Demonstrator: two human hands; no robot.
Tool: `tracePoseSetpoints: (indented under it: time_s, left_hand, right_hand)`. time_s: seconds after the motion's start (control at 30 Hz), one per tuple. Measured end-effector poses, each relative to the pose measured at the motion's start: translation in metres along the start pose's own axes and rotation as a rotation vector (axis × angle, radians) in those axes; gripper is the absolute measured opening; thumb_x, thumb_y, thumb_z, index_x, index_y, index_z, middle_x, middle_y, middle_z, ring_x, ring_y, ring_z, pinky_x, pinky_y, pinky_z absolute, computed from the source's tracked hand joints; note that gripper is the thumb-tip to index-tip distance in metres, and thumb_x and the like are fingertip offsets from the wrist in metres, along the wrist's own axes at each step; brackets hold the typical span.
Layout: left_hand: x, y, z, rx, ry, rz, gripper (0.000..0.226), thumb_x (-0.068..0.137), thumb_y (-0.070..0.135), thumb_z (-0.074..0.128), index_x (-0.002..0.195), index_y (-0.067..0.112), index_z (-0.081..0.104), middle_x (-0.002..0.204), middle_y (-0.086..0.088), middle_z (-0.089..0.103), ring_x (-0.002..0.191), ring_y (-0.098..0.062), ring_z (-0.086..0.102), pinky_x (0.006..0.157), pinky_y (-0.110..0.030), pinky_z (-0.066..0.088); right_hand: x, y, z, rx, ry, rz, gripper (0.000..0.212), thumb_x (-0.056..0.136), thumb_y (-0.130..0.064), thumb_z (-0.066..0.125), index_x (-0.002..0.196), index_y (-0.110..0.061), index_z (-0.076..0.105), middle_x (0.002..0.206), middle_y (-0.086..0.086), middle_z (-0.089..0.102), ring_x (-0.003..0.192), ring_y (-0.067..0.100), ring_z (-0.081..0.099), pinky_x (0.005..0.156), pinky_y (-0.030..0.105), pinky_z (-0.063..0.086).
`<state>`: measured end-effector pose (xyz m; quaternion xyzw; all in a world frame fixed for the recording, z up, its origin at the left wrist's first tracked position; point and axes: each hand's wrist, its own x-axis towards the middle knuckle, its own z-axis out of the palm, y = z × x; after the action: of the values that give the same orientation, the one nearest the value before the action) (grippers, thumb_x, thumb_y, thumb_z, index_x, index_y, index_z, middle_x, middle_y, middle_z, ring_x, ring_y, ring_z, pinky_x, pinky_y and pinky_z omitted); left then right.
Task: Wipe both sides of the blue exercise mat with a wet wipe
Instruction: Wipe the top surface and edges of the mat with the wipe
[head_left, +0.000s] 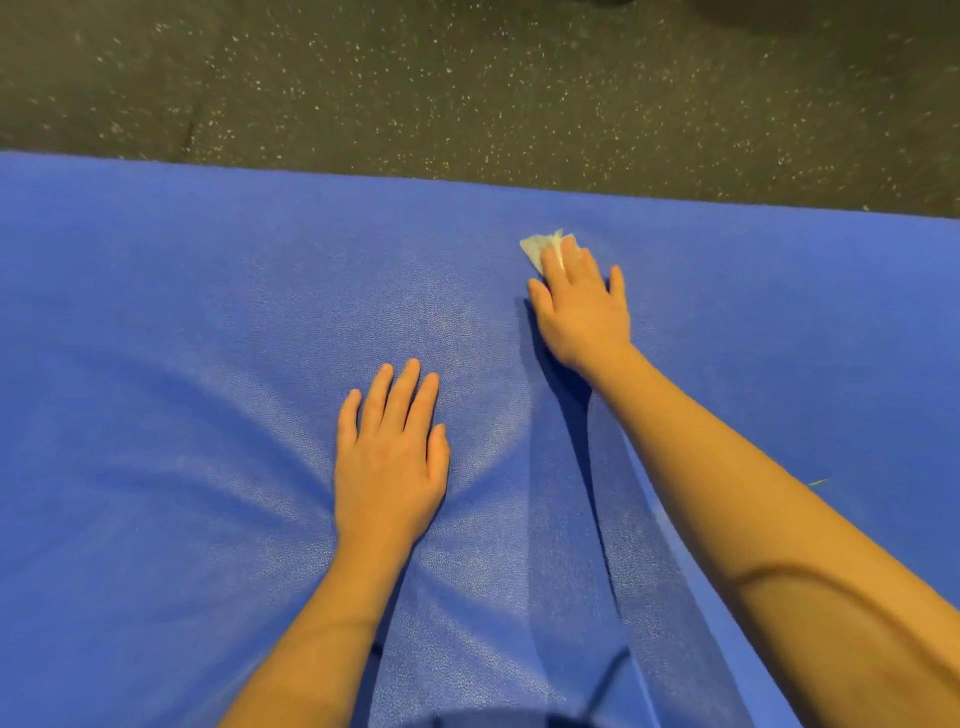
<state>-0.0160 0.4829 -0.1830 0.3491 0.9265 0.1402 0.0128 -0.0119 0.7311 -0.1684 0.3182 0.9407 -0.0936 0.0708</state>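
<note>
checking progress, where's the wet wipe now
Head view, right of centre: wet wipe under the right hand on the blue mat, near its far edge.

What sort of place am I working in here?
Probably a gym or fitness room: dark speckled rubber flooring lies beyond the blue exercise mat, where the right hand presses a wet wipe and the left hand rests flat.

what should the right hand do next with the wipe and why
Probably pull the wipe back toward the body in one straight stroke. The right hand presses it flat close to the far edge of the mat, so there is little room ahead, while much of the mat lies nearer. The left hand lies flat on the mat, which should keep it from sliding.
</note>
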Motion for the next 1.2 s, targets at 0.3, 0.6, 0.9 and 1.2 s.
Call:
tracePoseSetpoints:
  time_s: [0.3,0.6,0.9,1.2]
  left_hand:
    - [-0.003,-0.001,0.001,0.017,0.008,-0.005,0.050,0.094,0.031,0.036,0.138,0.014,0.053,0.149,-0.004,0.045,0.140,-0.027,0.037,0.113,-0.050,0.027]
    - [-0.003,0.000,0.001,0.023,0.003,0.001,0.051,0.094,0.032,0.035,0.139,0.015,0.053,0.149,-0.004,0.044,0.140,-0.027,0.037,0.113,-0.051,0.029]
    - [-0.003,-0.001,0.001,0.031,0.003,0.001,0.050,0.096,0.032,0.033,0.139,0.015,0.052,0.149,-0.004,0.044,0.140,-0.027,0.037,0.113,-0.050,0.028]
    - [-0.002,-0.001,0.002,0.030,-0.017,-0.002,0.049,0.095,0.032,0.035,0.138,0.016,0.053,0.149,-0.003,0.044,0.140,-0.026,0.036,0.112,-0.049,0.028]
  right_hand:
    - [0.022,0.001,-0.012,-0.041,-0.021,-0.101,0.052,0.101,-0.040,0.023,0.150,-0.024,0.017,0.160,-0.001,0.006,0.145,0.018,0.008,0.116,0.051,0.002]
    - [0.043,-0.021,-0.014,-0.063,-0.068,-0.257,0.057,0.100,-0.046,0.024,0.152,-0.023,0.014,0.160,-0.001,0.002,0.146,0.017,0.005,0.117,0.049,0.000]
    - [0.060,-0.070,-0.015,-0.034,-0.138,-0.437,0.053,0.102,-0.042,0.024,0.151,-0.022,0.017,0.160,-0.001,0.005,0.145,0.017,0.008,0.115,0.046,0.005]
    - [0.042,-0.070,-0.010,-0.052,-0.101,-0.513,0.054,0.101,-0.043,0.028,0.151,-0.023,0.019,0.160,-0.002,0.005,0.146,0.018,0.008,0.115,0.044,0.006]
